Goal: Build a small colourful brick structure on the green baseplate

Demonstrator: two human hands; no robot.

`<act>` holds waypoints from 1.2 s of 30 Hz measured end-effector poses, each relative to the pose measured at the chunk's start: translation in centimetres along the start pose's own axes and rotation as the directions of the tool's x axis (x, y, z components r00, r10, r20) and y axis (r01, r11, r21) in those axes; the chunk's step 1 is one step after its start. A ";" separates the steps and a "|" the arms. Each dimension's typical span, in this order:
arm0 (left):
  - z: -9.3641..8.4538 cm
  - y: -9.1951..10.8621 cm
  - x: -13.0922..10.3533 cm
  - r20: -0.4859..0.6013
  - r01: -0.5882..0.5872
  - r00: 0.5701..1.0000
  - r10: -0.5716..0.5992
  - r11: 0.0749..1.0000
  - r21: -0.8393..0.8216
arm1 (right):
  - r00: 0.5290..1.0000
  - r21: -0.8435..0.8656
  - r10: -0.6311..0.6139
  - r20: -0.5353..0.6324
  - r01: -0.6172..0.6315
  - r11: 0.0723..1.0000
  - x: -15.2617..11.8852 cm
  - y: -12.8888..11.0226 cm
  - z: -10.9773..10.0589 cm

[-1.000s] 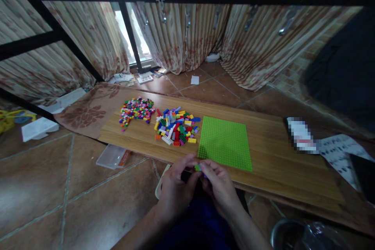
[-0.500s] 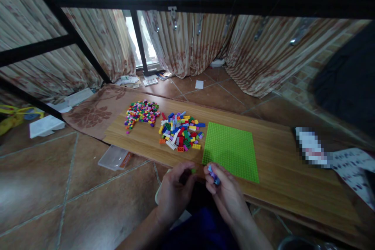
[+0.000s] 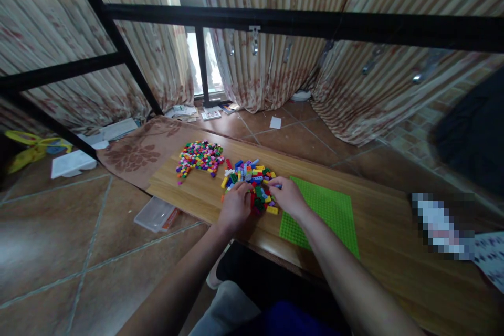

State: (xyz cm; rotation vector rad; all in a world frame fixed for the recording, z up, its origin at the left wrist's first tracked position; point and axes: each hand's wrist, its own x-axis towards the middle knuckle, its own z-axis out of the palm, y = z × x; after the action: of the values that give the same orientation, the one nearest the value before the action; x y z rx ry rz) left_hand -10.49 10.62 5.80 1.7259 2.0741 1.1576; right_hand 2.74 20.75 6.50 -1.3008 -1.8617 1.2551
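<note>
A pile of larger mixed-colour toy bricks (image 3: 260, 173) lies on the wooden table. My left hand (image 3: 236, 203) is at the near left side of this pile, its fingers curled down among the bricks; whatever is between them is hidden. At the right side of the pile, my right hand (image 3: 289, 195) pinches a small purple-blue toy brick piece (image 3: 277, 186). Its forearm passes over the green studded baseplate (image 3: 334, 210), which lies flat just right of the pile.
Many smaller bricks (image 3: 200, 157) form a second heap farther left on the table (image 3: 389, 231). A clear plastic box (image 3: 155, 214) sits on the floor by the table's near edge. A black metal frame (image 3: 315, 18) crosses in front of striped curtains (image 3: 271, 73).
Both hands have moved forward from the table's near edge to the larger-brick pile. The purple-blue piece went along in my right hand. The camera view has shifted slightly.
</note>
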 end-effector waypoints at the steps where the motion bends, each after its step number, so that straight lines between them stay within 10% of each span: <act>1: 0.1 -0.2 0.1 0.005 -0.007 1.000 0.007 1.000 -0.003 | 1.000 -0.043 -0.014 0.006 0.015 0.999 0.3 -0.2 0.0; 16: -0.2 -0.7 0.3 -0.087 -0.043 0.996 0.036 0.996 -0.077 | 0.972 -0.567 -0.197 0.129 0.235 0.789 1.4 -2.5 -0.4; 25: -0.8 -1.5 -0.8 -0.125 0.027 0.991 -0.041 0.994 -0.109 | 0.949 -0.577 -0.259 0.180 0.315 0.753 2.7 -1.7 1.1; 29: -0.8 -1.1 -0.9 -0.131 0.061 0.987 -0.090 0.976 -0.211 | 0.958 -0.404 -0.276 0.081 0.284 0.869 1.8 -1.6 -0.1; 32: -0.3 -0.2 -1.0 -0.098 0.145 0.975 -0.199 0.905 -0.399 | 0.995 0.053 -0.101 0.016 0.100 0.994 0.0 -1.6 -0.8; 36: 0.2 1.8 -1.0 0.014 0.201 0.961 -0.275 0.666 -0.718 | 0.964 0.622 0.167 0.209 -0.263 0.738 -3.6 -1.8 -1.1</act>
State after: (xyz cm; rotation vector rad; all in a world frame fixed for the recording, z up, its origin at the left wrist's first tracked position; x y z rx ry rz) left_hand -8.79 9.85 6.58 0.9979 1.4848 1.6782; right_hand 4.28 17.63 8.83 -1.0626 -1.1739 1.9371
